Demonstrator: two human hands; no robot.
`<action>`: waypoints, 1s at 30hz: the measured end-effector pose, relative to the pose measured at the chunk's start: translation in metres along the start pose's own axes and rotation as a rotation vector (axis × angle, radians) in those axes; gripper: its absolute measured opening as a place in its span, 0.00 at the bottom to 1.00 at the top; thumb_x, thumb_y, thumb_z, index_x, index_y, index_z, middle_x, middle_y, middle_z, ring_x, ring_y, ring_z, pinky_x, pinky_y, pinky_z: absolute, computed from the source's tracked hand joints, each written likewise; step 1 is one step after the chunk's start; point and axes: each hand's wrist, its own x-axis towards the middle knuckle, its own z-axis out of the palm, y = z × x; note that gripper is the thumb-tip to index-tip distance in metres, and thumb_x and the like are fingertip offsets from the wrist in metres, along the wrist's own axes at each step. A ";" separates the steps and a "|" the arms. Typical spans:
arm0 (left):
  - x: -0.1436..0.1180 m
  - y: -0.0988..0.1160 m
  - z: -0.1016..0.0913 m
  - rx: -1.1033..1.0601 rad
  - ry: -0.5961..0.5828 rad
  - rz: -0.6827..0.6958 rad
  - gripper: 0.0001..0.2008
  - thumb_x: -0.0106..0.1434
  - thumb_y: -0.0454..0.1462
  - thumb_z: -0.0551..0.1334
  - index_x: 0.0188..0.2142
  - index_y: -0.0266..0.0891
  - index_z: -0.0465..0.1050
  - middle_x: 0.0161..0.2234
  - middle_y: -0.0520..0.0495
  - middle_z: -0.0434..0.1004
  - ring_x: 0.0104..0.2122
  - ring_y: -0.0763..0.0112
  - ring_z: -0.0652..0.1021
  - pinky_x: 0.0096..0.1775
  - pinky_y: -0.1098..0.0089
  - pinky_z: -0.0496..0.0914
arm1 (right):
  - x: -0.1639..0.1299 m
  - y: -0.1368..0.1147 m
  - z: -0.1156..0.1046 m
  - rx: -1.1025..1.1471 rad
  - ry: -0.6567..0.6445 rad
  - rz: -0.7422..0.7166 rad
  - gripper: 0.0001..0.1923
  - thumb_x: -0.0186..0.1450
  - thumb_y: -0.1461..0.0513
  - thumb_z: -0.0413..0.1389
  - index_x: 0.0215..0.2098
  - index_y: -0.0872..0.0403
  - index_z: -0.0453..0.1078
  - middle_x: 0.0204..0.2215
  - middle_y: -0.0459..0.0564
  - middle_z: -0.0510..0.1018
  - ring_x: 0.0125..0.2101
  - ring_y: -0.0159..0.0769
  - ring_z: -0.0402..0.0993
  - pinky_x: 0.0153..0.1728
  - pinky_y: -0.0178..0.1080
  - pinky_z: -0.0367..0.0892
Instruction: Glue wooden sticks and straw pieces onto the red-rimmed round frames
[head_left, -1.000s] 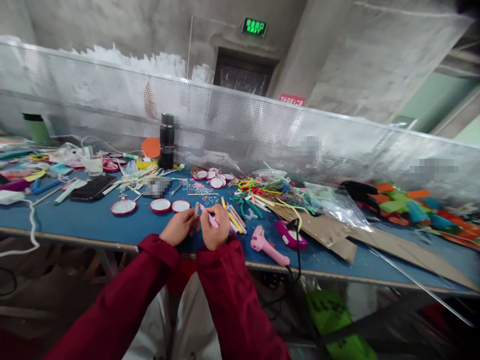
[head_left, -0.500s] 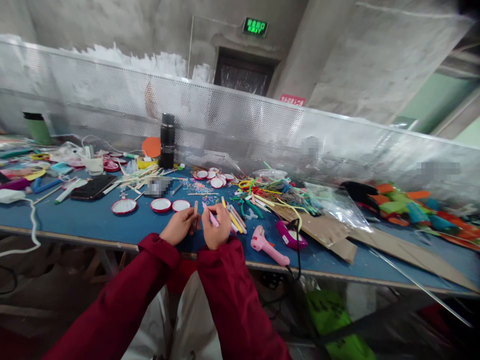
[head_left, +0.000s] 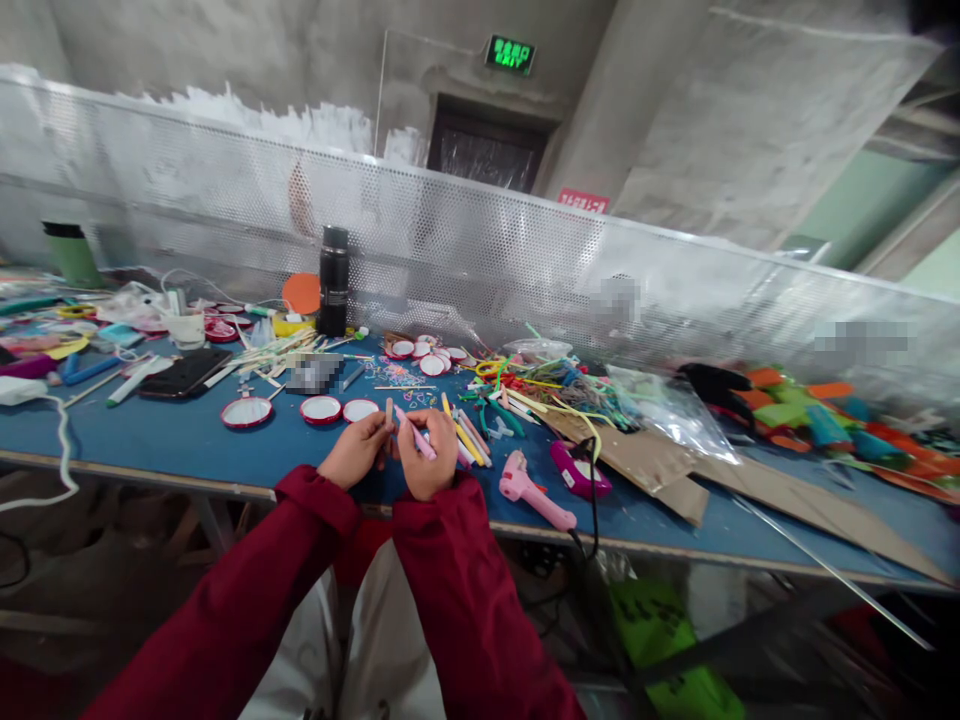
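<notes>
- I see the left hand [head_left: 352, 453] pinching a small tan stick [head_left: 389, 411], left of the pink glue gun [head_left: 536, 498]
- I see the right hand [head_left: 433, 465] gripping a pink pen [head_left: 423, 443], nearer the glue gun
- Other pens [head_left: 469, 435] lie left of the glue gun, beside that hand

Exit sign [head_left: 510, 54]: glowing green, lettering slightly smeared
Perforated panel [head_left: 465, 240]: pale, broad soft sheen
Clear plastic bag [head_left: 682, 420]: white glare
Blue table [head_left: 180, 435]: moderately lit above, deep shadow beneath
Left hand [head_left: 351, 453] and right hand [head_left: 430, 470]: evenly lit, finger detail soft
Right edge of view: stretched and blurred, upper corner nearly black
</notes>
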 end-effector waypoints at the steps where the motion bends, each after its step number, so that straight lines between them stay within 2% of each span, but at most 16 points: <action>1: 0.000 0.000 0.000 0.004 -0.002 0.001 0.16 0.65 0.50 0.57 0.33 0.39 0.64 0.21 0.56 0.69 0.15 0.78 0.66 0.19 0.74 0.57 | 0.000 0.000 0.000 -0.001 -0.006 -0.003 0.04 0.65 0.63 0.54 0.31 0.52 0.69 0.26 0.46 0.76 0.30 0.35 0.72 0.37 0.40 0.65; 10: -0.002 0.003 -0.001 0.036 -0.019 0.015 0.18 0.65 0.51 0.56 0.32 0.39 0.64 0.22 0.55 0.69 0.16 0.77 0.65 0.21 0.72 0.58 | -0.003 0.008 0.006 -0.035 -0.005 0.009 0.06 0.66 0.62 0.54 0.29 0.52 0.67 0.25 0.46 0.74 0.30 0.37 0.71 0.36 0.40 0.65; 16: -0.001 -0.001 -0.001 0.043 -0.018 0.022 0.17 0.66 0.50 0.55 0.32 0.39 0.65 0.22 0.54 0.69 0.17 0.76 0.65 0.21 0.72 0.58 | -0.004 0.010 0.007 -0.015 -0.029 -0.001 0.06 0.66 0.62 0.55 0.29 0.52 0.67 0.24 0.46 0.73 0.30 0.36 0.70 0.36 0.40 0.64; 30: 0.002 -0.011 -0.004 0.090 -0.064 0.035 0.15 0.68 0.47 0.54 0.30 0.40 0.65 0.22 0.53 0.71 0.17 0.76 0.65 0.21 0.72 0.58 | -0.005 0.014 0.008 -0.074 0.007 -0.026 0.06 0.65 0.62 0.55 0.29 0.51 0.66 0.23 0.45 0.73 0.29 0.36 0.70 0.36 0.40 0.64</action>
